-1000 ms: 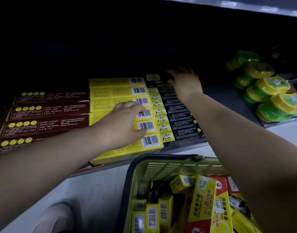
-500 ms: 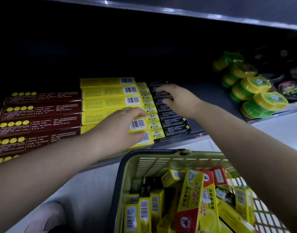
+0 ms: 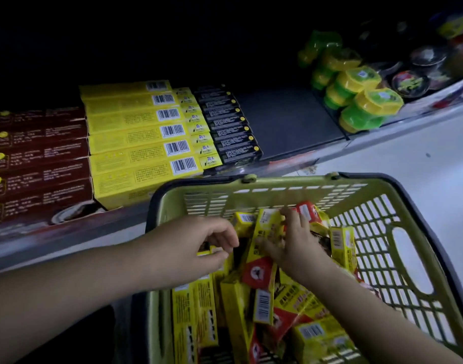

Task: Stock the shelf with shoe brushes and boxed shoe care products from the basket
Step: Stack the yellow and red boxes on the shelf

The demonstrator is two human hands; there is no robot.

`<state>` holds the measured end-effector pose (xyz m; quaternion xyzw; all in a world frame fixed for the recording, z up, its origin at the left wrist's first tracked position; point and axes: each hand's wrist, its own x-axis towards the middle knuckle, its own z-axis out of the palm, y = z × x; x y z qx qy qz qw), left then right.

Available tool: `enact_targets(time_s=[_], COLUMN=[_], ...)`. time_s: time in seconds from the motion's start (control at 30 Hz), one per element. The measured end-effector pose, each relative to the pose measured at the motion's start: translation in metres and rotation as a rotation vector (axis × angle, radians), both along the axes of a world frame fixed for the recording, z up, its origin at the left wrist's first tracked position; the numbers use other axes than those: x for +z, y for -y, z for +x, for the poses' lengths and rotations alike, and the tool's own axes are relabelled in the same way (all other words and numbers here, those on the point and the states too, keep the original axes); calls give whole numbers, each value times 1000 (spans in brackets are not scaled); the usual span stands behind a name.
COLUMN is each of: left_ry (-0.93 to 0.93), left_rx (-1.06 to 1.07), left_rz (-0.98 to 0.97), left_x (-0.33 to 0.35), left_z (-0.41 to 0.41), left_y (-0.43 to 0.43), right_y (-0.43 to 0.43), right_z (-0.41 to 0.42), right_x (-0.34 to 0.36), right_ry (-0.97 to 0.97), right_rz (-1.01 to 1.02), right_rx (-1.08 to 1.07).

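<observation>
The boxes [image 3: 261, 306] still to be stocked lie in a loose, crossed pile inside the basket [image 3: 285, 181], which sits near me, just in front of the shelf [image 3: 285, 122].

Risk 1: I judge the pile to be unstable. Boxes lean on one another at odd angles, so lifting one may drag or tip its neighbours, or flick one over the basket wall onto the floor [image 3: 408, 158].

Risk 2: The light is poor and the printing is blurred. A wrong product could go into a row that does not match it.

Risk 3: The rows on the shelf are packed edge to edge. A box pushed in carelessly may shunt the black boxes [image 3: 230, 127] or the small yellow boxes [image 3: 198, 127] out of line.

Left hand [image 3: 193, 248]: fingers curled, thumb opposed, pinching the end of a small box [image 3: 208, 251] at the left side of the pile. The grip is narrow, so the box may twist out.

Right hand [image 3: 298, 240]: fingers nearly straight and slightly spread, laid flat on a tall yellow and red pack [image 3: 260, 271] in the middle of the basket. I cannot tell whether the thumb hooks its edge.

On the shelf, from left to right: dark red boxes [image 3: 38, 158], long yellow boxes [image 3: 138, 137], the two short rows, a bare stretch, then green and yellow tubs [image 3: 356, 101].
</observation>
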<state>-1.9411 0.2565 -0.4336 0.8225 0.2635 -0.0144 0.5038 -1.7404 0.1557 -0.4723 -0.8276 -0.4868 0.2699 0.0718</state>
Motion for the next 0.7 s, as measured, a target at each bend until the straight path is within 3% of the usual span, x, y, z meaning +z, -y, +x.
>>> enact_targets(time_s=[0.2,0.43,0.53,0.6,0.7], left_ry=[-76,-119,-131,-110,-18], left_rx=[77,212,325,405,478], left_rz=[-71,-441,-720,-916,-1131], left_x=[-7,-9,-10,-10,-12], left_z=[6,26,28,25,20], left_y=[2,18,33,41,46], right_y=[14,29,30,27,26], right_z=[-7,-13,-29,-36,-35], right_x=[-25,0,15,20,20], right_ry=[-278,-1217,-1599,-1631,-1186], right_rz=[92,71,60,71,94], right_rx=[-297,-903,-863,-747,-391])
